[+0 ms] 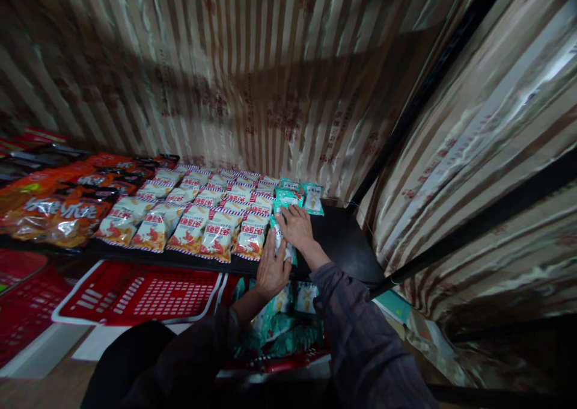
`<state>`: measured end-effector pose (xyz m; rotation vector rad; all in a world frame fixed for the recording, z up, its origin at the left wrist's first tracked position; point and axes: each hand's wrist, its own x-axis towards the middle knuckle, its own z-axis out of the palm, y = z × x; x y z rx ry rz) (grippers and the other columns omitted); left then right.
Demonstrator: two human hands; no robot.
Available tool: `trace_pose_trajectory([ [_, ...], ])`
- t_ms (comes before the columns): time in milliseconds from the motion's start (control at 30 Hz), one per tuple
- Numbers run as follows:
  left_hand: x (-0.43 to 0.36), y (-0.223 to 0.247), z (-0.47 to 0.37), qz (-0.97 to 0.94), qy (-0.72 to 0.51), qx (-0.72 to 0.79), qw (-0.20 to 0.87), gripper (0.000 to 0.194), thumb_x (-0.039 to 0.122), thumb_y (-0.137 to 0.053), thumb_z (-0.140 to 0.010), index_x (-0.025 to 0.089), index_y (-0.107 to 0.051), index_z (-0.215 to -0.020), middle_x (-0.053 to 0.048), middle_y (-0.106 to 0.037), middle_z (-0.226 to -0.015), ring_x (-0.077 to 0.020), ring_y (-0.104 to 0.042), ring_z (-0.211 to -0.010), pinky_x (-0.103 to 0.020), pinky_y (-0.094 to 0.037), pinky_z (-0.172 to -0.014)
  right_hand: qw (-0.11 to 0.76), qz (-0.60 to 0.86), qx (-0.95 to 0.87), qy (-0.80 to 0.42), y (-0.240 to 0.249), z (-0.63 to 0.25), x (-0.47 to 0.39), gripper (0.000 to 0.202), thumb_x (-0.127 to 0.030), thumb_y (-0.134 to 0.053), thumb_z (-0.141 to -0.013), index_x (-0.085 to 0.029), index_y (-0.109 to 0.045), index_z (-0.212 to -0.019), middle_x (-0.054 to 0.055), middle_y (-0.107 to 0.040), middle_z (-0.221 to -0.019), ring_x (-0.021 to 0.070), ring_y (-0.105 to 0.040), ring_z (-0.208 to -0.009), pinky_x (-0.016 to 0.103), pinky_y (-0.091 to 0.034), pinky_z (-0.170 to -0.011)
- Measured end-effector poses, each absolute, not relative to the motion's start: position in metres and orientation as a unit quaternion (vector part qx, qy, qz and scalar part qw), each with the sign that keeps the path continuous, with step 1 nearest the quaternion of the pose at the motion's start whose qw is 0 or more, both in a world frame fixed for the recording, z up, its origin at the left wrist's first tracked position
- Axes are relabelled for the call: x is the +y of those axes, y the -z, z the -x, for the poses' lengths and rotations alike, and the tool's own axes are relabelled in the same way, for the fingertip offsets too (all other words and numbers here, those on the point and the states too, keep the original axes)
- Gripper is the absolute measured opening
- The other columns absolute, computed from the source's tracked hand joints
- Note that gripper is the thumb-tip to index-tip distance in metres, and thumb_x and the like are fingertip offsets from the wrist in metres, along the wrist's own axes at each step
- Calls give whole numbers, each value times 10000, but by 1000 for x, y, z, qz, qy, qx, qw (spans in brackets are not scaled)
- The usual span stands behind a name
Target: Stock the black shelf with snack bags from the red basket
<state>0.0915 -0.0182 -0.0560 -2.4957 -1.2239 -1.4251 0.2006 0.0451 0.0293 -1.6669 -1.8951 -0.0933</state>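
Observation:
On a black shelf, my left hand and my right hand both touch a teal and white snack packet. The left hand lies at the packet's near left edge, fingers stretched forward. My right hand rests over its upper right part, fingers spread and bent slightly. Part of the packet is hidden beneath them. Behind the right hand lie another teal packet and a teal packet with a white front. Rows of white and orange snack bags stand directly to the left.
Orange bags fill the shelf's left part. Below the shelf are a red basket and a basket holding several teal packets. A black post rises at the right, and a striped curtain hangs behind.

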Motion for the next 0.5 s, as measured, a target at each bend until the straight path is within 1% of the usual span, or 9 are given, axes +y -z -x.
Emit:
trace_pose_trajectory([
  [133, -18, 56, -91, 802, 450, -393, 10, 685, 171, -436, -906, 179, -130, -1519, -181, -18, -1607, -346, -88, -1473, -580, -324, -1106, 322, 624, -710, 44, -31, -198, 38, 458, -416, -403, -966, -142, -603, -1274, 155, -534, -1398, 288, -369, -1384, 500, -222, -1149],
  [300, -15, 57, -90, 802, 450, -392, 5, 697, 151, -417, -898, 150, -109, -1524, -206, -59, -1599, -336, -60, -1477, -580, -300, -1119, 365, 614, -698, 52, -33, -198, 18, 437, -357, -383, -964, -139, -593, -1279, 129, -465, -1463, 258, -283, -1434, 475, -245, -1158],
  [400, -15, 57, -91, 801, 451, -394, -13, 674, 176, -420, -907, 135, -140, -1519, -220, -111, -1589, -341, -67, -1475, -593, -290, -1116, 392, 610, -687, 38, -35, -196, 0, 449, -334, -356, -962, -104, -604, -1257, 151, -469, -1454, 259, -308, -1424, 463, -268, -1158],
  [500, -23, 52, -87, 787, 470, -398, -32, 639, 245, -435, -927, 140, -189, -1508, -216, -135, -1585, -348, -91, -1472, -598, -280, -1118, 447, 585, -677, 6, -38, -184, -32, 466, -342, -318, -969, -111, -607, -1254, 153, -499, -1426, 249, -376, -1389, 445, -313, -1146],
])
